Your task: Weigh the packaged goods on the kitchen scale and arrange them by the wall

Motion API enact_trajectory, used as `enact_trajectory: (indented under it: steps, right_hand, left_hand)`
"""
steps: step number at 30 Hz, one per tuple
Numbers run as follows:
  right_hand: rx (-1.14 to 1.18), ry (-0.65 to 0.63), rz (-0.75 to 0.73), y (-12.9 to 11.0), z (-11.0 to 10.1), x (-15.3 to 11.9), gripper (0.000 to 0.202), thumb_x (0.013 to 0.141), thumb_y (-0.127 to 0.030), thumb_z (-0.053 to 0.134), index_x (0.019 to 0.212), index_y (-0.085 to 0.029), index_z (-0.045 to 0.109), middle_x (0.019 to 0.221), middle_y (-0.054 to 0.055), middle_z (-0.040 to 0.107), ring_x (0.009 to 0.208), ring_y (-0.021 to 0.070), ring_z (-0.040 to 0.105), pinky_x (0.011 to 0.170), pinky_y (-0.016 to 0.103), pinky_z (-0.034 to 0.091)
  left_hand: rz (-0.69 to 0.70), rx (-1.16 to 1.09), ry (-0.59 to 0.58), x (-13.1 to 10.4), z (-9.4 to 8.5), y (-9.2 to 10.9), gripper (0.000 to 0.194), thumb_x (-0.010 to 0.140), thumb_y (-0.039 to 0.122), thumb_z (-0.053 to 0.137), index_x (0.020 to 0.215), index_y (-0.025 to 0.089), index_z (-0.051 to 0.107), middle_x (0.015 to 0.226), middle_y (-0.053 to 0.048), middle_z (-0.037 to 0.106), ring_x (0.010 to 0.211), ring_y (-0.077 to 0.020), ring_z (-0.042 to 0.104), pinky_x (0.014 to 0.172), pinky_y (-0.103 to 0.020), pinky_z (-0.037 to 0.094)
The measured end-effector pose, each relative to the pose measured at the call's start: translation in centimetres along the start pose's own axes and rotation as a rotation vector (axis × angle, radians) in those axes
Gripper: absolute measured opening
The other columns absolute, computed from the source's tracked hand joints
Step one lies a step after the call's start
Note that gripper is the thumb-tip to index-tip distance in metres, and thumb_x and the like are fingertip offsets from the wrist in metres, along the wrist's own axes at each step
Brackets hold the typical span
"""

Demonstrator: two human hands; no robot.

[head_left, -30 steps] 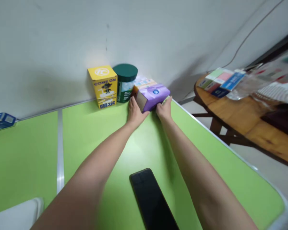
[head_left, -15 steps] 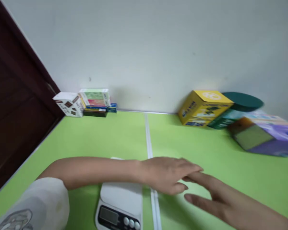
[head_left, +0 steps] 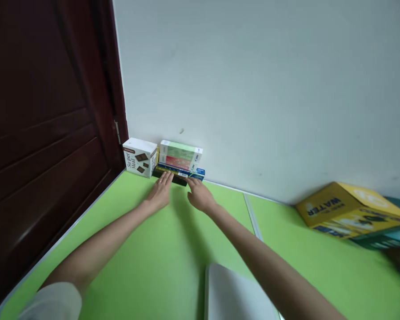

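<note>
On green table (head_left: 126, 253) by pale wall (head_left: 253, 98). With left hand (head_left: 160, 193) and right hand (head_left: 200, 195) apart, fingers extended, unclamped, at black box (head_left: 178, 180) in front of green-and-red boxes (head_left: 182, 155), near white box (head_left: 138, 158). Already grouped by wall, not lifted. Can't judge remaining work.

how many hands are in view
2: the left hand at the front of the flat black item, the right hand by its right end. No others show.

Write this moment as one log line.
left grip: at black box | right grip: at box's right end | white box: farther left
</note>
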State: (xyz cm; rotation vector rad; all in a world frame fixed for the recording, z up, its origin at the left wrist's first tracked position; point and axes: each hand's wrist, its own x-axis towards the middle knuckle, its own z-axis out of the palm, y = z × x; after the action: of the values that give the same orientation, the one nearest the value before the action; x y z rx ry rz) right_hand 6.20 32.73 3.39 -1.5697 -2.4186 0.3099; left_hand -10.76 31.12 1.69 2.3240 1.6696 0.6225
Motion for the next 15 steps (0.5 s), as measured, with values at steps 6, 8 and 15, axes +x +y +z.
enact_trajectory:
  steps: [6, 8, 15]
  right_hand:
    - [-0.109, 0.084, 0.007, 2.0, 4.8, 3.6, 0.062, 0.073, 0.001, 0.047, 0.135, -0.005, 0.046, 0.142, 0.023, 0.047, 0.135, 0.0340, 0.039, 0.111, 0.050, 0.033]
    - [-0.080, 0.111, -0.007, 2.8, 5.7, 3.6, 0.061, 0.072, 0.001, 0.047, 0.132, -0.006, 0.048, 0.142, 0.023, 0.045, 0.136, 0.0341, 0.037, 0.112, 0.049, 0.032]
    - [0.119, 0.138, 0.039, 4.9, 5.5, 4.4, 0.026, 0.078, -0.016, 0.055, 0.104, -0.014, 0.052, 0.111, 0.017, 0.059, 0.105, 0.0306, 0.055, 0.090, 0.049, 0.047]
  left_hand:
    - [-0.069, 0.066, 0.085, 3.6, 4.9, -4.4, 0.073, 0.073, -0.007, 0.037, 0.145, 0.003, 0.032, 0.155, -0.022, 0.027, 0.147, -0.0287, 0.017, 0.117, -0.050, 0.022]
    - [-0.067, 0.090, 0.100, 3.8, 6.1, -4.8, 0.072, 0.073, -0.006, 0.037, 0.144, 0.005, 0.035, 0.154, -0.021, 0.031, 0.146, -0.0280, 0.020, 0.117, -0.053, 0.020]
    - [0.091, 0.116, 0.112, 3.2, 6.1, -5.1, 0.058, 0.078, 0.002, 0.042, 0.135, 0.015, 0.049, 0.136, -0.009, 0.057, 0.132, -0.0225, 0.045, 0.121, -0.045, 0.016]
